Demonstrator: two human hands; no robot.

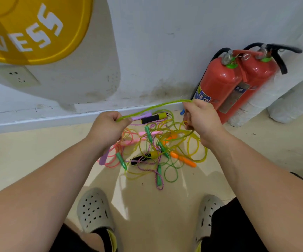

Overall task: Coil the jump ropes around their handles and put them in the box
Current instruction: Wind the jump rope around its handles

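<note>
While left hand (107, 128) pinches green rope (156, 106), right hand (201, 121) grips it.

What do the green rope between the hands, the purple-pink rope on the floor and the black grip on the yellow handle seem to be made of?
Green rope: probably soft PVC or a similar plastic; it looks translucent, glossy and smooth.
Purple-pink rope: apparently braided textile cord; matte, with a two-colour woven pattern.
Black grip: perhaps foam or rubber; matte, without shine.
</note>
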